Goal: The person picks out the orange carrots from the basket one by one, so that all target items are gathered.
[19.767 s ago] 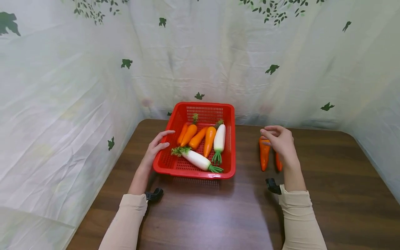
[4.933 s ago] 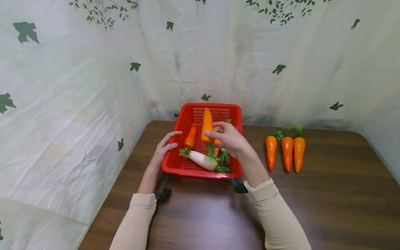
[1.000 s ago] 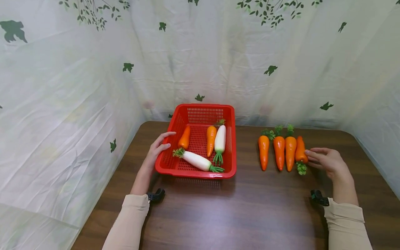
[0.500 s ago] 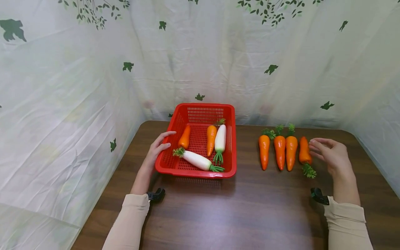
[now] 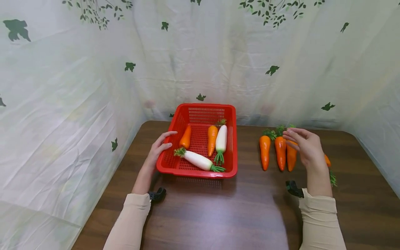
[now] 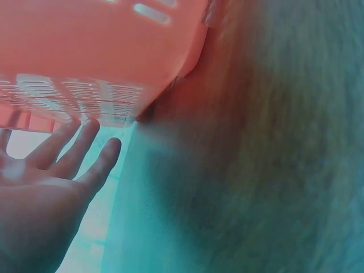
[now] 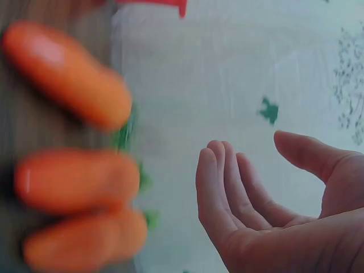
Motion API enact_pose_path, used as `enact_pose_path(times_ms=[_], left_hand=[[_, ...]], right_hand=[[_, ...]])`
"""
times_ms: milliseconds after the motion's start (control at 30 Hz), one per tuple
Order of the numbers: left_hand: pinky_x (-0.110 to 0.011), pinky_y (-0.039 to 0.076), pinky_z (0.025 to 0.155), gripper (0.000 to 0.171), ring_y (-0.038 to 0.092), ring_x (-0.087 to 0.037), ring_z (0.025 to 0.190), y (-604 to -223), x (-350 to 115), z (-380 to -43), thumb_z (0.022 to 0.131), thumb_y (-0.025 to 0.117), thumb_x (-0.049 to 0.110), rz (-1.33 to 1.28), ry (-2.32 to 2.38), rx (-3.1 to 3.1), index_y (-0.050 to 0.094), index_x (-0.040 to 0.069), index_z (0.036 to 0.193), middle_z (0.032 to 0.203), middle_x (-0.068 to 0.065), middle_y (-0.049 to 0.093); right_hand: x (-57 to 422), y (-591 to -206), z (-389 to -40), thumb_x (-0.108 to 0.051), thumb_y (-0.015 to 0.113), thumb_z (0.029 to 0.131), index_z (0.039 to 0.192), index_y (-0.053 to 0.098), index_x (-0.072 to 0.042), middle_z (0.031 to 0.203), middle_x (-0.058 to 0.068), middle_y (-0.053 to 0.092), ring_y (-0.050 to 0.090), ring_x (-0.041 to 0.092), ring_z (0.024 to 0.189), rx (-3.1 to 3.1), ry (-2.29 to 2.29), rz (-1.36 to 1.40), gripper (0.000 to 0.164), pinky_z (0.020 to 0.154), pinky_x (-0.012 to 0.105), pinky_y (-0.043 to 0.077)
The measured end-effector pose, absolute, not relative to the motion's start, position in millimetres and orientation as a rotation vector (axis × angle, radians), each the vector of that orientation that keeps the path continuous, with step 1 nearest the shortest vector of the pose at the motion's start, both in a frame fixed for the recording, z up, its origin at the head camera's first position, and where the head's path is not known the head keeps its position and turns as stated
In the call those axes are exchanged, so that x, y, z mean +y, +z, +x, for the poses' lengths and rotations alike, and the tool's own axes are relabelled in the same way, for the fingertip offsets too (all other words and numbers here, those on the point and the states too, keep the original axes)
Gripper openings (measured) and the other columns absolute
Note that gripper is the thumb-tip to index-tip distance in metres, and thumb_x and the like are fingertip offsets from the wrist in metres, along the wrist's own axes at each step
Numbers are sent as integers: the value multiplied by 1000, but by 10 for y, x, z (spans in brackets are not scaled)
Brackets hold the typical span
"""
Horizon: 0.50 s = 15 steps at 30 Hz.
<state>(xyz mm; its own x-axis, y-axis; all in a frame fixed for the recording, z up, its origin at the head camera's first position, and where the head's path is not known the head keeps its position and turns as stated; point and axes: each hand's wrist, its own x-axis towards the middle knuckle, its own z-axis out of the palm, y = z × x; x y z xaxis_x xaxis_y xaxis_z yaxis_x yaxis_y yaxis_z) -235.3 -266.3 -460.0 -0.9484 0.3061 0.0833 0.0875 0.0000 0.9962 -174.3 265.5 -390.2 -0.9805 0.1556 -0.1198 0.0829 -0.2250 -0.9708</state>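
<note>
My left hand (image 5: 159, 147) rests at the left rim of a red plastic basket (image 5: 195, 174). In the left wrist view its fingers (image 6: 79, 145) stretch out along the basket's outer side. Inside are two carrots (image 5: 212, 140) and two white radishes (image 5: 197, 160) with green tops. My right hand (image 5: 307, 146) hovers over a row of three carrots (image 5: 265, 152) on the table, with nothing in its fingers. It overlaps the rightmost carrot (image 5: 291, 158) of the row. Another carrot (image 5: 327, 160) lies farther right, mostly hidden behind my right wrist, its leafy top (image 5: 333, 179) toward me.
The dark wooden table (image 5: 234, 215) runs back to a pale curtain (image 5: 200, 62) with leaf prints, which also hangs along the left and right. Black camera mounts (image 5: 157, 195) sit on both wrists.
Seconds ago my right hand lifted a carrot from the basket; one second ago it touched that carrot beside the row. The carrot has since rolled right, and my hand has moved left over the row.
</note>
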Motion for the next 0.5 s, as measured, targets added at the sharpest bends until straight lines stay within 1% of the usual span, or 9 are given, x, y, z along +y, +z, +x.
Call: enact_pose_path(times_ms=[100,200,267,433,500], left_hand=[[-30,59,97,47,48,-39,138,-4614,-2662,-2357,108,47,17,429,2075,2103,46,16,155,162,-13,40],[-29,59,97,47,47,-40,139,-4612,-2657,-2355,108,47,16,435,2080,2102,46,15,154,162,-14,40],[-29,59,97,46,47,-40,139,-4609,-2656,-2356,108,47,15,438,2088,2098,47,14,154,161,-14,40],[-30,59,98,46,47,-41,139,-4614,-2660,-2354,108,47,15,449,2094,2090,46,14,154,161,-14,40],[-30,59,97,47,46,-41,139,-4622,-2668,-2349,108,48,16,450,2092,2096,45,13,155,162,-15,40]], right_hand=[[2450,-3854,-1788,-21,71,101,130,58,-4,103,-7,79,76,6,95,-1930,2432,-262,35,84,21,61],[2263,-3819,-1829,-22,71,101,132,58,-2,107,-5,79,76,8,99,-1934,2454,-213,40,88,23,61],[2159,-3804,-1854,-22,70,101,130,59,-3,108,-4,78,76,8,100,-1951,2450,-175,36,90,23,60],[1989,-3822,-1904,-20,68,103,123,63,-6,103,-6,79,77,7,95,-1983,2455,-144,25,91,24,60],[1929,-3836,-1927,-18,68,103,122,64,-6,103,-5,79,77,8,95,-1976,2474,-150,24,92,25,59]])
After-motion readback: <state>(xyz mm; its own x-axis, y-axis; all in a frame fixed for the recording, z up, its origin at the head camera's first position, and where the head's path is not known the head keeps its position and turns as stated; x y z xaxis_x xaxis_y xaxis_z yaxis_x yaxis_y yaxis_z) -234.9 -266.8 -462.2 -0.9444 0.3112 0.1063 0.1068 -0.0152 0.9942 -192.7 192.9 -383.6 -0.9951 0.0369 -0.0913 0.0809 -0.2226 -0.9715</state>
